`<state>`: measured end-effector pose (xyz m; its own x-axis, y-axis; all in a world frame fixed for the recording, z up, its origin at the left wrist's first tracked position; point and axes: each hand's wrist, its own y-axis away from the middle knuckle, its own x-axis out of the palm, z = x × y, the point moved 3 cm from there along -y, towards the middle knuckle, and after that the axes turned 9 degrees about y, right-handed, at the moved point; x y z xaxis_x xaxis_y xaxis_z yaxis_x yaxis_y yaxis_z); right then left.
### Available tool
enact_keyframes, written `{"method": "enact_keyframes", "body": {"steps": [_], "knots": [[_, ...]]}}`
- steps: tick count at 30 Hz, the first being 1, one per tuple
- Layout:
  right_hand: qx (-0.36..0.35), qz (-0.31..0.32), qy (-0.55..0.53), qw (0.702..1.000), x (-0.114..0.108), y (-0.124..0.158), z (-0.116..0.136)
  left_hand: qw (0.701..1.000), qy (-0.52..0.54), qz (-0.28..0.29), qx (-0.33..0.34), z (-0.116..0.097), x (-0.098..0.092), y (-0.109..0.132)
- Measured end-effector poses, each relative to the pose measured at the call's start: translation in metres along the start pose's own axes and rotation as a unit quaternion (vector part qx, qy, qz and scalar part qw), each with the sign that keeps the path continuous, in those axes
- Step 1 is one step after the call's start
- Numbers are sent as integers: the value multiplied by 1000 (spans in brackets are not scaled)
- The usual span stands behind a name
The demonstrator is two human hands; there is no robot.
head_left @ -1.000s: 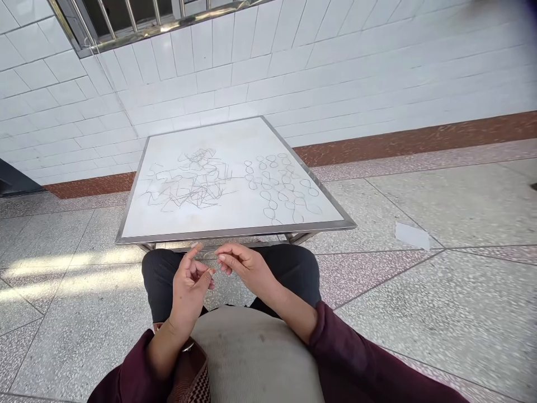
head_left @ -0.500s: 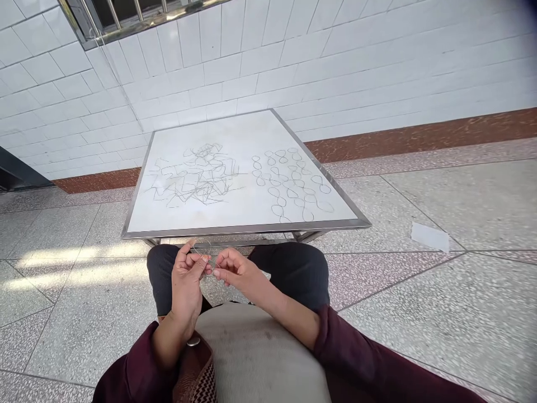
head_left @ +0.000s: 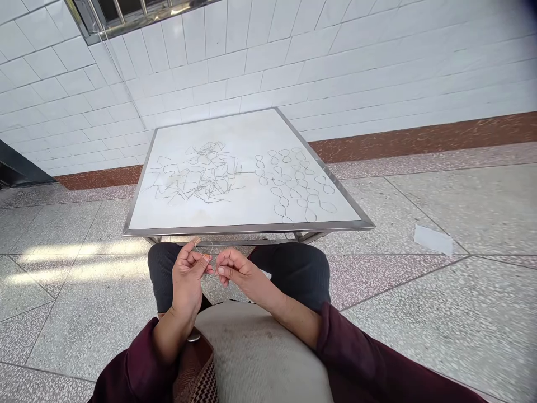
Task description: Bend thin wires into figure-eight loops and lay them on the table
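Observation:
My left hand (head_left: 190,274) pinches a thin wire (head_left: 212,244), which forms a rounded loop above the thumb and fingertips. Close beside it, my right hand (head_left: 239,271) has thumb and forefinger pressed together at the lower part of the same wire; the exact grip there is too fine to make out. Both hands are over my lap, just in front of the table edge. On the white tabletop (head_left: 247,126) lies a tangled pile of bent wire pieces (head_left: 205,176) at left. Several figure-eight wire loops (head_left: 296,193) are spread at right.
The table has a grey metal rim (head_left: 251,228). A white tiled wall (head_left: 235,73) with a barred window (head_left: 138,14) stands behind it. On the speckled floor (head_left: 411,296) lies a white paper piece (head_left: 433,239). My dark-trousered knees (head_left: 293,274) are under the hands.
The right hand has shifted very slightly away from the left, and the wire loop at the left hand shows a little wider. The view has moved a touch.

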<state>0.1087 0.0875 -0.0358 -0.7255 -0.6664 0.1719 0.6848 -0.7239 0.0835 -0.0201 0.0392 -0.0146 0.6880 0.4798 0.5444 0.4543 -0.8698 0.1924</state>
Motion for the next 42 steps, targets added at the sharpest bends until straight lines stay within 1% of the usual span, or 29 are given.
{"method": "enact_keyframes", "body": {"steps": [3, 6, 10, 14, 20, 27, 34, 42], "knots": [[-8, -6, 26, 1000, -3, 1, 4, 999, -19, 26, -3, 0, 1, 0], [-13, -35, 52, 998, -7, 1, 7, 997, -34, 56, -28, 3, 2, 2], [-3, -44, 69, 997, -11, 1, 4, 993, -64, 84, -58, 4, 4, 4], [2, -60, 65, 996, -13, 2, 4, 991, -73, 82, -75, 3, 3, 5], [11, -71, 60, 996, -14, 3, 9, 990, -55, 91, -90, 3, 0, 7], [6, -59, 77, 995, -15, 3, 9, 991, -65, 80, -87, 5, -2, 6], [16, -15, 64, 998, -13, 5, 13, 991, -75, 88, -63, 1, 0, 7], [11, -27, 55, 998, -12, 4, 12, 992, -68, 71, -84, 1, 2, 8]]}}
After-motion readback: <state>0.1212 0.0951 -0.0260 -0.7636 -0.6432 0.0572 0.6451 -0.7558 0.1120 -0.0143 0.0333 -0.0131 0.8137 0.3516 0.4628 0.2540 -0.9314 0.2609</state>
